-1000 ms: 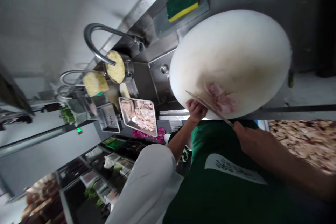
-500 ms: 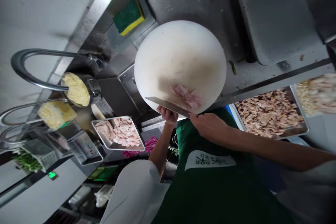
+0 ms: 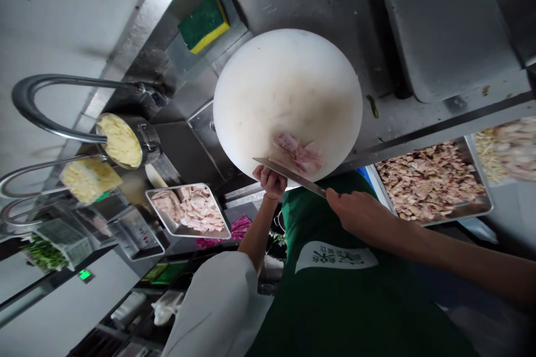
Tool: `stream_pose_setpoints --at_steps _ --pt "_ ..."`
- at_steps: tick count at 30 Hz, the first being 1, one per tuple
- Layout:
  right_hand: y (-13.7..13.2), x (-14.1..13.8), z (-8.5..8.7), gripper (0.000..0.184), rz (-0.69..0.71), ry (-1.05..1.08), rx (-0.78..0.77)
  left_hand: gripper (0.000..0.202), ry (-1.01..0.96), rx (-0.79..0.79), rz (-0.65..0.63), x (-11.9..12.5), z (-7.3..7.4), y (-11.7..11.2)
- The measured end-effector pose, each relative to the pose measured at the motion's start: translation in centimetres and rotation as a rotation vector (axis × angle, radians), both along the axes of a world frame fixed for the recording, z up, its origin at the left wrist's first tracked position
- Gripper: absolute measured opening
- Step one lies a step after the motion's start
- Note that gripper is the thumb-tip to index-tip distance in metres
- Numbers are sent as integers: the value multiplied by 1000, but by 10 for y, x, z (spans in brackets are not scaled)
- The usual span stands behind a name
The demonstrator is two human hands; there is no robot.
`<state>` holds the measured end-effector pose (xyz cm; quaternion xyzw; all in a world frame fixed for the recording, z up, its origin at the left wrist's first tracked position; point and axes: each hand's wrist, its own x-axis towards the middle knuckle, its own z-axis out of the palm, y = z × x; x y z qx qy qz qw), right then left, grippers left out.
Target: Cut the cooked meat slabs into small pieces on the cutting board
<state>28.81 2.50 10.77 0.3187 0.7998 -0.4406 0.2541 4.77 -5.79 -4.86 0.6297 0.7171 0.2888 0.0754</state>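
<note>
My right hand (image 3: 349, 209) is wrapped round the handle of a kitchen knife (image 3: 293, 174). Its long blade lies over the near edge of a round white cutting board (image 3: 288, 78), tip pointing left. Close against the near side of the blade, my left hand (image 3: 271, 181) is closed with curled fingers; whatever it grips is hidden behind the blade and fingers. Several slices of pale pink raw meat (image 3: 299, 152) lie on the board just beyond the knife.
A metal tray of sliced meat (image 3: 201, 209) stands at the left, near a pot of pale slices (image 3: 121, 142) and a curved faucet (image 3: 37, 81). A green and yellow sponge (image 3: 204, 22) lies behind the board. At the right is a large tray of chopped meat (image 3: 431, 181).
My right hand has drawn the knife to the right, so its tip now sits nearer my left hand. The left hand has shifted slightly right. The meat slices on the board look about the same.
</note>
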Motion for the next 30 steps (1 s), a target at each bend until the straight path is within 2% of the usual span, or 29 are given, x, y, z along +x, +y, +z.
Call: stream_pose_setpoints --at_steps 2,4,8,11,13,16,20,26,30 --pt "-1 -4 -4 28 4 13 15 21 66 51 17 1 1 2" --pt "5 -26 -14 28 -2 69 78 21 105 103 36 2 1 3" --pt "37 -86 -44 26 -37 201 162 22 73 109 40 3 2 5" --pt "60 -104 -54 24 -40 259 138 21 40 127 44 4 2 6" --pt "64 -98 -47 25 -34 252 187 19 37 149 69 4 1 5" --pt "49 -78 -24 31 -15 203 270 25 48 103 119 3 -3 -1" --pt "18 -53 -2 35 55 130 145 41 47 27 134 0 -11 -12" --pt "2 -24 1 28 74 80 116 48 95 98 145 -1 -13 -13" --pt "4 -19 2 26 68 55 91 46 127 80 139 -1 -12 -12"
